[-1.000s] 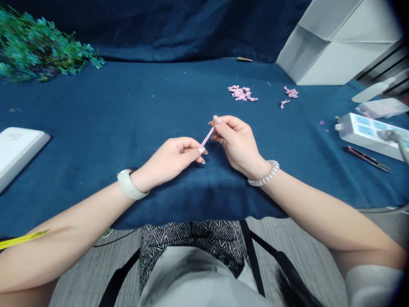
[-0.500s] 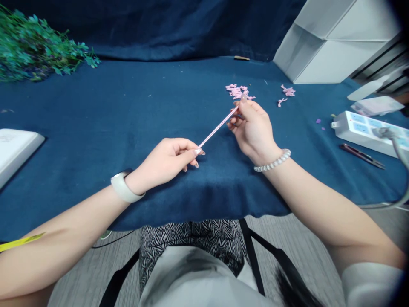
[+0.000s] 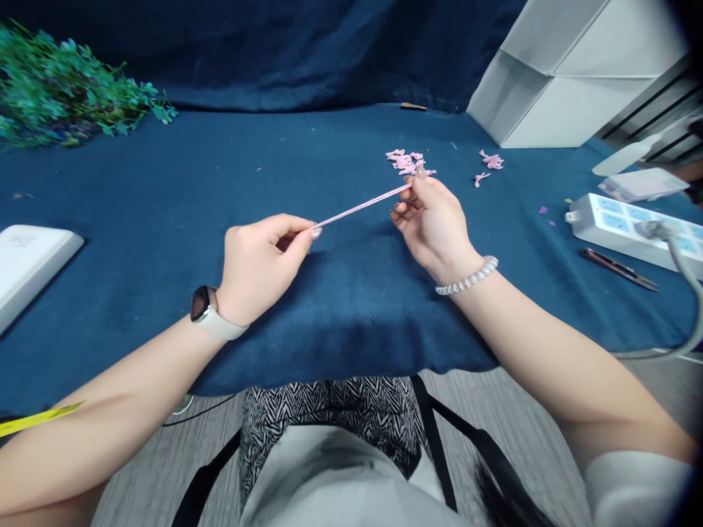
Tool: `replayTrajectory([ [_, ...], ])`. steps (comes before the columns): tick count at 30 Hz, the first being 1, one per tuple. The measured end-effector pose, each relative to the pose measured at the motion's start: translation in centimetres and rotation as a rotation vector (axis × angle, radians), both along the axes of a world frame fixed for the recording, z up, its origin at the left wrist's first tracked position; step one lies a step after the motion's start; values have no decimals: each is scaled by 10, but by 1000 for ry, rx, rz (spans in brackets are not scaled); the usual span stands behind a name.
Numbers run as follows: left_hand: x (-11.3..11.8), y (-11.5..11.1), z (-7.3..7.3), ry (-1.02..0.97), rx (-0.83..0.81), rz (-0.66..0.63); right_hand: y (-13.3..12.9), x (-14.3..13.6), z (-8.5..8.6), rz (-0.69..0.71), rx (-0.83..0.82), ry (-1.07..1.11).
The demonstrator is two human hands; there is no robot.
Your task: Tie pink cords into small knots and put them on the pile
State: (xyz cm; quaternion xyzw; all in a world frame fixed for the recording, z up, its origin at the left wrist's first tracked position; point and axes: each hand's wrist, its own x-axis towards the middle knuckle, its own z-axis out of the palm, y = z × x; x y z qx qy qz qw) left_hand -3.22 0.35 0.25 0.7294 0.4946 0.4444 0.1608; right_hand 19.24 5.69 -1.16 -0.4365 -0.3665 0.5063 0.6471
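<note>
A thin pink cord (image 3: 362, 206) is stretched taut between my two hands above the blue cloth. My left hand (image 3: 266, 260), with a watch at the wrist, pinches its lower left end between thumb and forefinger. My right hand (image 3: 436, 223), wearing a beaded bracelet, pinches the upper right end, its other fingers curled. Just behind the right fingertips lies a pile of small pink knotted pieces (image 3: 405, 161). A few more pink pieces (image 3: 491, 160) rest to the right of that pile.
Green foliage (image 3: 71, 95) lies at the back left, a white box-like object (image 3: 36, 267) at the left edge. On the right are a white power strip (image 3: 631, 227) with a cable, dark snips (image 3: 618, 268), a clear case (image 3: 642, 184) and grey-white boxes (image 3: 571, 110).
My left hand has moved left and a little up, so the cord shows longer and lies flatter. My right hand has stayed nearly in place, still pinching its end.
</note>
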Motion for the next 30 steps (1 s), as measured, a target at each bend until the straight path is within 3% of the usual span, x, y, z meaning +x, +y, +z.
replayTrajectory([
  [10, 2, 2, 1, -384, -41, -38, -3, -4, -3, 62, 5, -34],
  [15, 8, 3, 4, -623, -17, -134, -10, -17, -8, 127, -59, -6],
  [24, 10, -4, 17, -858, -340, -354, -22, -36, -9, 228, -116, 124],
  [27, 12, -5, 14, -892, -435, -447, -26, -36, -7, 282, -112, 203],
  [30, 15, -5, 8, -895, -565, -442, -29, -36, -2, 308, -94, 283],
])
